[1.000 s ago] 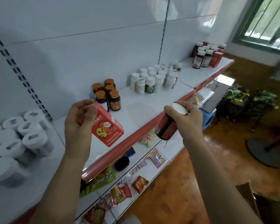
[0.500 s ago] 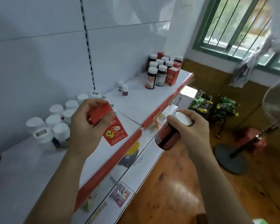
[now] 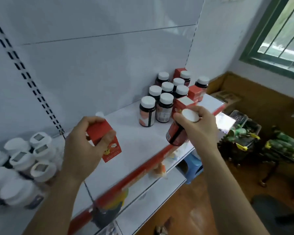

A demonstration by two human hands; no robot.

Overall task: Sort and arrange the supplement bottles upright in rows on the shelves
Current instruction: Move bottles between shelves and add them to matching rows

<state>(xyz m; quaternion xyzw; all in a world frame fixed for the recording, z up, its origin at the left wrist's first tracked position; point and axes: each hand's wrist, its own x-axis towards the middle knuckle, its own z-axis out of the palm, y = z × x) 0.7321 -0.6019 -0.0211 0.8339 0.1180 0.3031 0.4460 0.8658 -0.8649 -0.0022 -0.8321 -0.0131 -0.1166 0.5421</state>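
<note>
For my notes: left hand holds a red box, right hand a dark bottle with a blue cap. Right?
No: the head view shows a white cap, not blue. The left hand holds the red box, the right hand the bottle.

No words or numbers can be read here, for the print on the red box (image 3: 109, 146), the red bottle (image 3: 175, 135) and the dark bottles (image 3: 147, 114) is all too blurry.

left hand (image 3: 81, 146) — fingers curled, gripping | right hand (image 3: 199, 128) — fingers curled, gripping | both raised, apart
</note>
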